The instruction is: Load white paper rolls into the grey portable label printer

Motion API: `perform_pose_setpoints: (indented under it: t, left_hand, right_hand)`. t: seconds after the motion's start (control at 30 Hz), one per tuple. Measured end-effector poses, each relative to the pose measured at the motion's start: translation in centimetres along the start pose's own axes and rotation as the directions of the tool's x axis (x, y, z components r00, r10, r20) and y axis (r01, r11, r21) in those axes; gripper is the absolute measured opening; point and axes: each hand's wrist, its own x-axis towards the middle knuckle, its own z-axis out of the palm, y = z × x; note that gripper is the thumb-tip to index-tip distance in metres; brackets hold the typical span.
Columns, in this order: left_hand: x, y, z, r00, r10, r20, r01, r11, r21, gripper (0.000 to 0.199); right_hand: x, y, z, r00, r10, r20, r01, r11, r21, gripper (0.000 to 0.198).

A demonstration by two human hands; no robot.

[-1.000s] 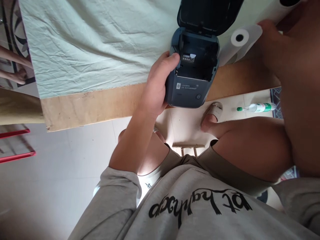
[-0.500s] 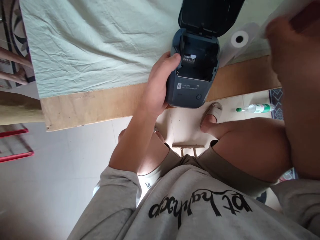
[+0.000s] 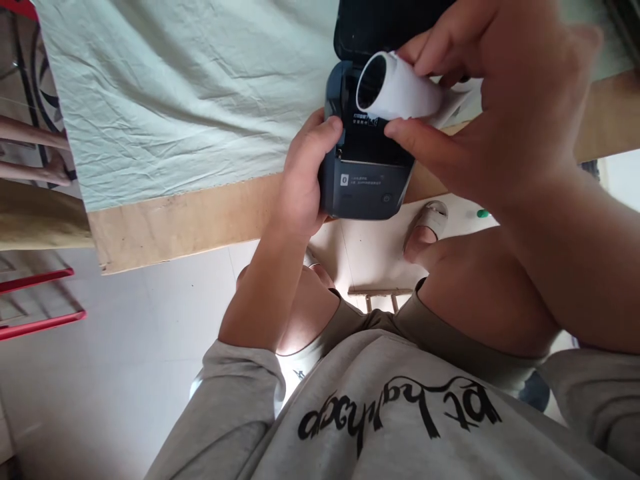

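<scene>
My left hand (image 3: 306,177) grips a dark blue portable label printer (image 3: 365,190) by its left side, thumb on the rim of the paper bay. The printer's black lid (image 3: 363,30) is swung up and back, leaving the bay exposed. A white paper roll (image 3: 413,93) with a wide hollow core is pinched between the thumb and fingers of my right hand (image 3: 505,107). It hovers over the upper right of the bay, its open end turned left; whether it touches the printer I cannot tell. Behind my right fingers, something white (image 3: 455,105) shows only in part.
A pale green cloth (image 3: 190,93) covers the table, whose wooden edge (image 3: 195,213) runs in front of me. At far left are another person's legs (image 3: 35,150) and a red frame (image 3: 45,323). A green bottle cap (image 3: 483,213) shows on the floor beside my foot.
My right hand has come in from the right, now carrying the white roll over the bay. The printer has shifted slightly left in my left hand.
</scene>
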Motion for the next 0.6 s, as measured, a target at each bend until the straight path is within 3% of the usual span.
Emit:
perform_pose_setpoints:
  t: [0.13, 0.33, 0.47, 0.6]
  left_hand:
    - [0.1, 0.0, 0.0, 1.000, -0.005, 0.030, 0.004, 0.999, 0.031, 0.013]
    - [0.5, -0.8, -0.3, 0.993, 0.043, 0.107, -0.039, 0.999, -0.037, 0.021]
    - [0.7, -0.8, -0.9, 0.981, 0.128, 0.147, -0.126, 0.992, -0.027, 0.020]
    - [0.8, -0.7, -1.4, 0.950, 0.175, 0.260, -0.187, 0.982, 0.023, 0.034]
  right_hand:
    - [0.4, 0.2, 0.3, 1.000, 0.014, 0.014, -0.012, 0.995, -0.104, 0.034]
    - [-0.1, -0.1, 0.2, 0.999, -0.039, 0.023, 0.041, 0.993, -0.114, 0.023]
    - [-0.9, -0.6, 0.5, 0.996, -0.084, -0.012, 0.080, 0.982, -0.172, 0.029]
    - [-1.3, -1.0, 0.7, 0.978, -0.188, 0.090, 0.200, 0.967, -0.160, 0.026]
